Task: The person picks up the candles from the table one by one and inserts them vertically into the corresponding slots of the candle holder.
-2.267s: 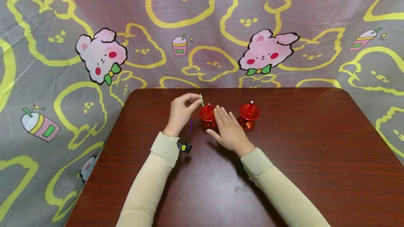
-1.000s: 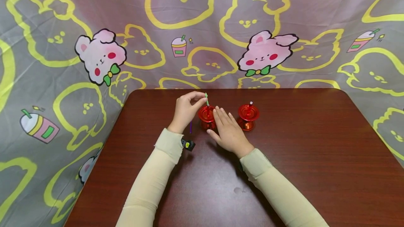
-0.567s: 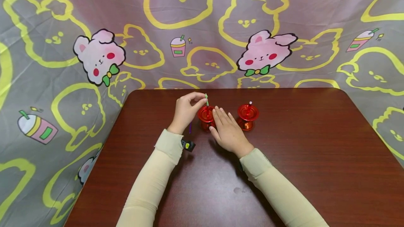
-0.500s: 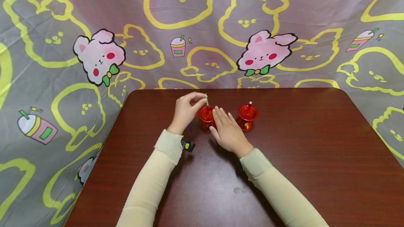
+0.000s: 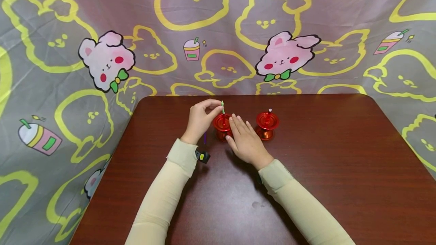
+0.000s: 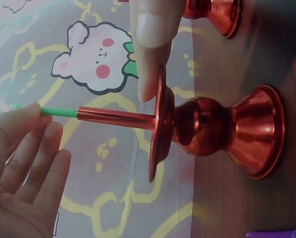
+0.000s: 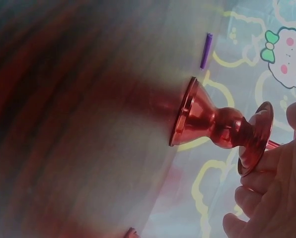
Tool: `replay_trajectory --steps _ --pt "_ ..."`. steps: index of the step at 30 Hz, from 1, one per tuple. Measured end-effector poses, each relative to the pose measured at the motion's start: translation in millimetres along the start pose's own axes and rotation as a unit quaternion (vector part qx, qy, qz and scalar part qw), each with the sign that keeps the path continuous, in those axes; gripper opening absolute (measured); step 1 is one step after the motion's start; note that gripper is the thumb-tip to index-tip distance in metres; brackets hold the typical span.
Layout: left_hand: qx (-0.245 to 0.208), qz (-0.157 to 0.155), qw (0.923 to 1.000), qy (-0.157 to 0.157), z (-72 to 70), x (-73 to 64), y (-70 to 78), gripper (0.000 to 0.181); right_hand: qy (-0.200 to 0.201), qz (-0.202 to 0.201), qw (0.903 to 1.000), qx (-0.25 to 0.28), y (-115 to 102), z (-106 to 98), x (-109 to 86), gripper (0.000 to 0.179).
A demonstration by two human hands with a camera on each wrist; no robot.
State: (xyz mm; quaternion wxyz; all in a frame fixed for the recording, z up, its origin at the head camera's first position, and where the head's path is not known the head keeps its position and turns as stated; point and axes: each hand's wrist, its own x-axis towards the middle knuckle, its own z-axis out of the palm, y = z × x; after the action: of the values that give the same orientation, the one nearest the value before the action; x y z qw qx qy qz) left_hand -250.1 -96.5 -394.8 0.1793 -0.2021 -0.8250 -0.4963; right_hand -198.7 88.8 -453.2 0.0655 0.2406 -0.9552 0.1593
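Observation:
My left hand [image 5: 199, 121] pinches a thin green candle [image 6: 62, 113] between thumb and index finger. The candle's lower end meets the top of the upright red tube on a shiny red candle holder [image 6: 201, 126]; how deep it sits inside is hidden. This holder stands upright on the table. My right hand [image 5: 248, 143] has its fingers extended along the near right side of that holder, and in the right wrist view its fingertips touch the dish. A second red candle holder [image 5: 267, 121], with a pale-tipped stem, stands to the right, just beyond the right hand.
A purple candle [image 7: 206, 51] lies on the dark wooden table [image 5: 327, 169], left of the first holder and partly behind the left wrist in the head view. Behind the table hangs a grey curtain [image 5: 225, 10] with cartoon rabbits.
My left hand has moved slightly right, bringing the green candle from beside the holder to over its tube, and then held there. My right thumb has drawn closer to the holder.

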Motion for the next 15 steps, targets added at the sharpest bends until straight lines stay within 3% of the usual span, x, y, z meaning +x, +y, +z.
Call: replay_trajectory --steps 15 --pt "0.003 0.004 1.0 -0.005 1.7 1.0 1.3 0.018 -0.008 0.005 1.0 0.001 -1.3 -0.9 -0.6 0.066"
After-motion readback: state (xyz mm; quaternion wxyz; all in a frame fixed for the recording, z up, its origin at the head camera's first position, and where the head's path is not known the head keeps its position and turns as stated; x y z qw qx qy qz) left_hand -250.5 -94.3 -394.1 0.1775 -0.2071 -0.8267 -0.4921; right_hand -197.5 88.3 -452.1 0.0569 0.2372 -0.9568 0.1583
